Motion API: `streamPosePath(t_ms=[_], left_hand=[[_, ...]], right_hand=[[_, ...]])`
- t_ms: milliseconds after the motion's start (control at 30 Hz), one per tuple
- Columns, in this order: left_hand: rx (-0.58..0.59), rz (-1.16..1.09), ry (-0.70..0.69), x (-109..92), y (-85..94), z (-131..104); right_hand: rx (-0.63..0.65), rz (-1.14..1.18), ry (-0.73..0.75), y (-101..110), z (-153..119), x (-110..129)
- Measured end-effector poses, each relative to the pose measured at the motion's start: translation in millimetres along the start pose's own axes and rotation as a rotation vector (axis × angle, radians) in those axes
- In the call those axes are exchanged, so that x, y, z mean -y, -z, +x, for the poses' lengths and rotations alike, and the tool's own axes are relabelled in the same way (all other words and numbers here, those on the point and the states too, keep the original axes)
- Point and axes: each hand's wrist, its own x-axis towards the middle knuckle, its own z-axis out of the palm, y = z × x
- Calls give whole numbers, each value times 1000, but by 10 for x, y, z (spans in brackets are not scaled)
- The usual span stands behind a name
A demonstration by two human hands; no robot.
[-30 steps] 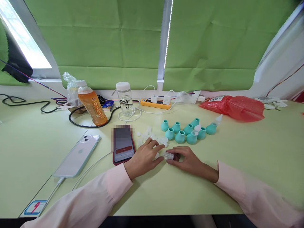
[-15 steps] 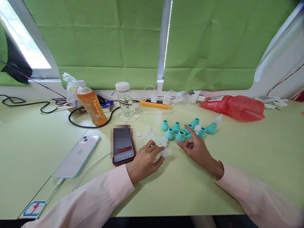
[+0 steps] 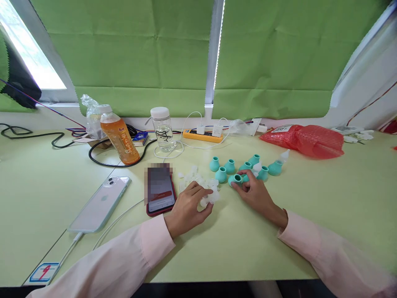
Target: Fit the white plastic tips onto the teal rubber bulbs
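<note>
My left hand (image 3: 190,209) is closed in a pinch on a small translucent plastic piece (image 3: 206,201), partly hidden by its fingers. Close beyond it lies a loose pile of similar clear pieces (image 3: 194,176). My right hand (image 3: 256,193) has its thumb and index finger around a teal rubber bulb (image 3: 235,179) with a round opening on top. Several more teal bulbs (image 3: 221,174) stand about it, some partly covered by the right hand. One teal bulb (image 3: 275,168) at the right lies tilted, with a clear pointed nozzle (image 3: 284,155) at its mouth.
A phone in a red case (image 3: 161,198) lies left of the left hand, and a pale phone (image 3: 101,205) with a white cable farther left. Behind are an orange drink bottle (image 3: 120,140), a clear water bottle (image 3: 164,132), a power strip (image 3: 203,135) and a red bubble-wrap package (image 3: 305,140).
My right index finger has come down from pointing outward to close on the teal bulb with the thumb. The clear piece in my left hand has turned and shifted slightly left.
</note>
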Motion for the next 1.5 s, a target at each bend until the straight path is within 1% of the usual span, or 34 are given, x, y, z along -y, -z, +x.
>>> streamPosePath(t_ms=[100,200,267,333,367,433,467,567,633,767,867,967,1067,1133,1233,1333,1500], left_hand=[[-69,-16,56,-29,26,22],[-93,-29,132,-50,49,43],[-104,-48,173,-56,57,53],[-127,-75,195,-59,62,60],[-141,-89,196,-61,63,63],[-164,-113,187,-69,65,68],[-173,-120,181,-74,66,69],[-178,-123,177,-91,71,73],[-161,-126,188,-96,71,73],[-69,-208,211,-103,50,53],[31,-290,218,-135,4,1],[127,-374,269,-188,-81,-86],[199,-442,406,-213,-188,-167],[210,-486,498,-200,-247,-194],[180,-560,589,-159,-290,-193],[148,-605,612,-134,-295,-179],[164,-673,596,-129,-298,-182]], right_hand=[[10,25,15,-12,-2,-2],[35,34,34,-20,-18,1],[-35,37,87,-36,-54,14],[-119,-1,199,-75,-107,33],[-137,-46,266,-104,-134,42],[-96,-182,376,-176,-173,53],[-56,-259,400,-213,-180,55],[33,-436,367,-293,-147,52],[68,-459,334,-313,-102,55],[128,-384,276,-326,-34,98],[132,-294,241,-347,-22,134],[55,-133,270,-335,-47,162],[-30,120,341,-241,-107,202],[-9,271,363,-147,-151,232],[91,406,355,-36,-195,252],[153,430,357,-17,-216,229],[173,393,449,-74,-242,194]])
